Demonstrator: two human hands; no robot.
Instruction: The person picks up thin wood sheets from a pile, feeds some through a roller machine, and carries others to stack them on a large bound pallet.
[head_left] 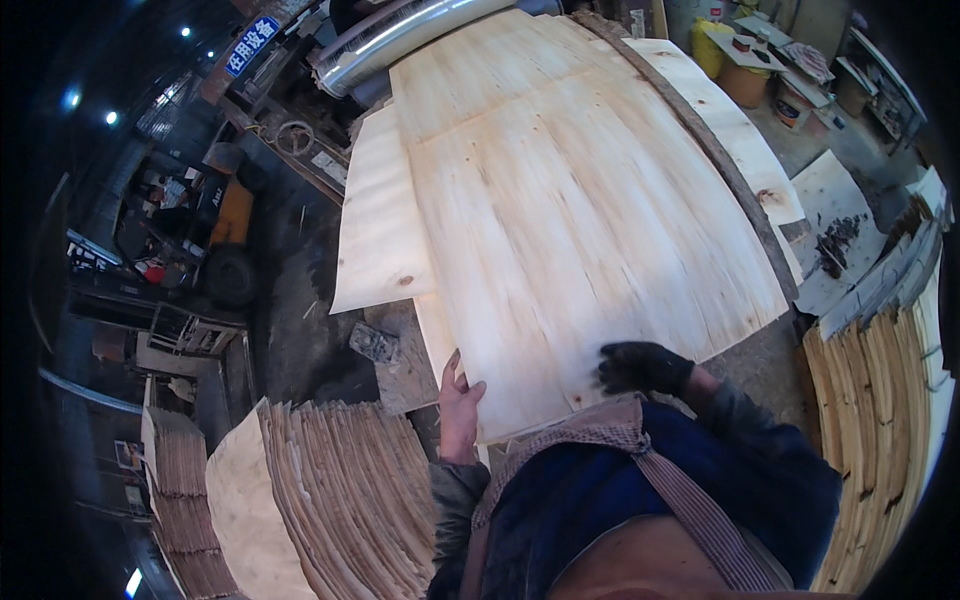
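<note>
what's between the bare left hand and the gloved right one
In the head view, just the pale wood sheet lies between the left hand and the right hand; nothing rests on that stretch.

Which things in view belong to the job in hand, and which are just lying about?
In the job, apparently:
large pale wood sheet
bare left hand, at its left edge
dark-gloved right hand, at its near end
pale sheet underneath, jutting out left

Lying about, apparently:
orange vehicle
brown tub
lower-left sheet stack, though its role is unclear
</note>
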